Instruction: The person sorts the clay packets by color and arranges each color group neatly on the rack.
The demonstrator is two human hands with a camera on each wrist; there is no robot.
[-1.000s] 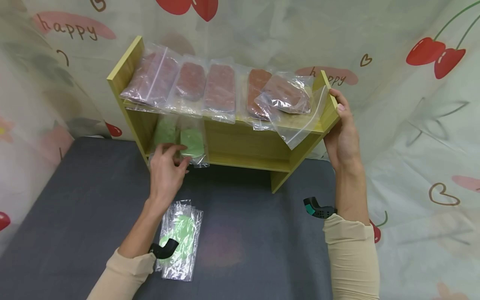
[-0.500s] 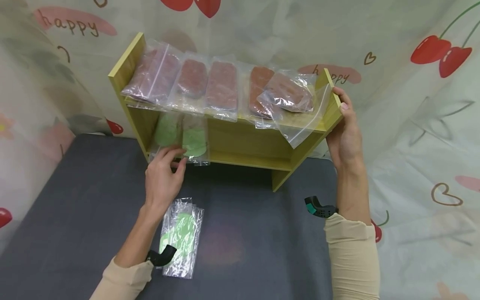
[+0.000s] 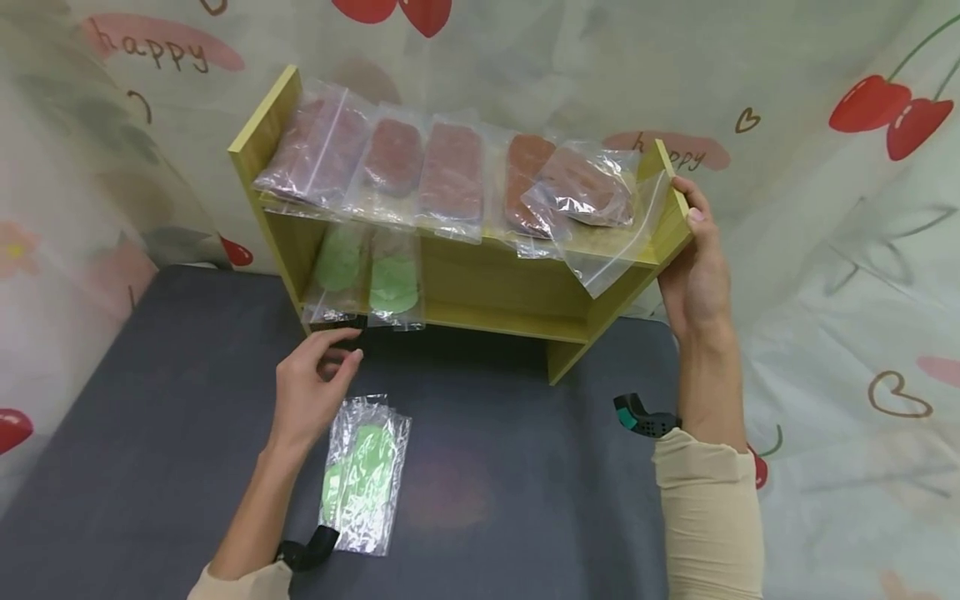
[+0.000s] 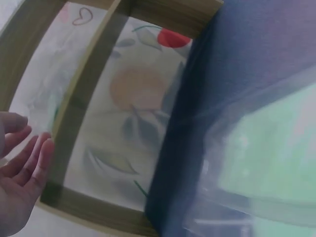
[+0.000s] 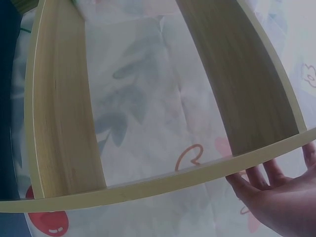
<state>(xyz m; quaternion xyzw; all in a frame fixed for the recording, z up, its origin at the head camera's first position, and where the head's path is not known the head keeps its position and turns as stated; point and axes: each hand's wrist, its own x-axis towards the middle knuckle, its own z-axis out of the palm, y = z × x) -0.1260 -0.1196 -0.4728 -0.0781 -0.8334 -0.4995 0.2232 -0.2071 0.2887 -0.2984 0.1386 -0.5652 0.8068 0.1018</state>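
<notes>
My left hand (image 3: 311, 383) is just in front of the lower shelf, fingers loosely bent and holding nothing. Beyond its fingertips, two clear packets lie on the lower shelf: a left one with a green rounded piece (image 3: 337, 262) and a right one with a green piece (image 3: 393, 283). My right hand (image 3: 697, 275) rests against the right side of the yellowish wooden rack (image 3: 510, 321). In the right wrist view, its fingers (image 5: 274, 173) press the panel from outside; their tips are hidden. On the table lie more clear packets with green pieces (image 3: 371, 467).
Several clear zip bags line the upper shelf, including one with a reddish oblong piece (image 3: 453, 171). At the right, a bag (image 3: 588, 183) overlaps its neighbour and hangs over the front edge. The rack stands on a dark grey table (image 3: 495, 467) against a patterned cloth (image 3: 810, 292).
My left hand has drawn back from the green packets on the lower shelf, toward me and slightly left. The packets stay there. My right hand keeps its place on the rack.
</notes>
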